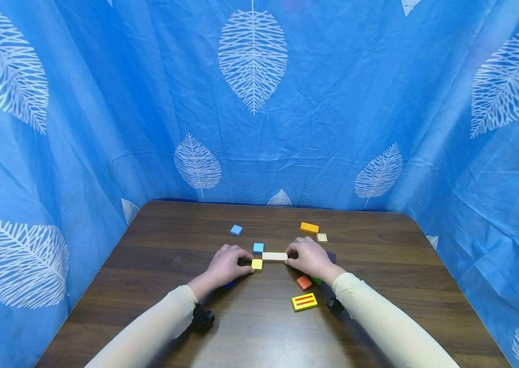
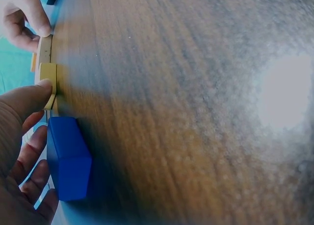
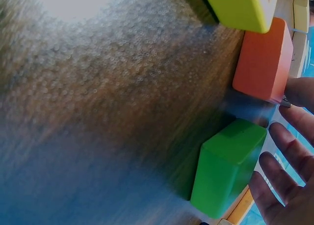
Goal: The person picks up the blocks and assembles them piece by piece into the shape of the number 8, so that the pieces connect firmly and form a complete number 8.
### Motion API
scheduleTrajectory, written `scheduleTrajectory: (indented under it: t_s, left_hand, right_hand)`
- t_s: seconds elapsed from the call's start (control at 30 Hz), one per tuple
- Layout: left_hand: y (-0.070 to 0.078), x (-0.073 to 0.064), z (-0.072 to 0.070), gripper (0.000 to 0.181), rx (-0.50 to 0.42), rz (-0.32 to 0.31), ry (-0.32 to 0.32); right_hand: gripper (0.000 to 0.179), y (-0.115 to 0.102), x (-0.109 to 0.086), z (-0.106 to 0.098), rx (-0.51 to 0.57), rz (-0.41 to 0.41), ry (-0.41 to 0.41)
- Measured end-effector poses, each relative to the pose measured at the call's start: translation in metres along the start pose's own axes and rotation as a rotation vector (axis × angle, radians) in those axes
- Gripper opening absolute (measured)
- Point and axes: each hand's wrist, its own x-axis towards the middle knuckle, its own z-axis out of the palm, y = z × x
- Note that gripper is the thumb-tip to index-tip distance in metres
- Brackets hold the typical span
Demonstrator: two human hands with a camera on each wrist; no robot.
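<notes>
My left hand pinches a small yellow block between thumb and forefinger on the wooden table. A long cream wooden block lies just beyond it, its left end beside the yellow one. At the other end of that cream block, my right hand grips it with thumb and fingertips. Behind the junction of the two sits a light-blue block. In the left wrist view a dark blue block stands beside the left hand's lower fingers. The right wrist view has a green block close to the right fingers.
Near the right hand lie a red-orange block and a yellow block with red stripes. Farther back are an orange block, a small striped block and another blue block. A dark purple block shows behind the right hand.
</notes>
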Motion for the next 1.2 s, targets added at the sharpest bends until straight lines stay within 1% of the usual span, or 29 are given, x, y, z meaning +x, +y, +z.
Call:
scheduleTrajectory:
  t_s: [0.23,0.43,1.0,1.2]
  left_hand:
    - [-0.0005,0.0001,0.0003,0.027,0.003,-0.003,-0.001]
    - [-0.0014,-0.0001,0.0007,0.027,0.011,0.008,0.005]
    - [-0.0008,-0.0008,0.0013,0.027,0.007,-0.005,-0.005]
    - [-0.0014,-0.0008,0.0015,0.027,0.013,0.002,0.0]
  right_hand:
    - [0.017,-0.0006,-0.0004,-0.0002,0.003,0.003,0.003]
    - [0.018,-0.0013,-0.0007,-0.0009,0.013,0.007,-0.002]
    - [0.02,-0.0002,-0.0014,0.0002,0.007,0.009,-0.007]
    - [0.025,0.0011,-0.0017,-0.0002,0.004,0.002,-0.015]
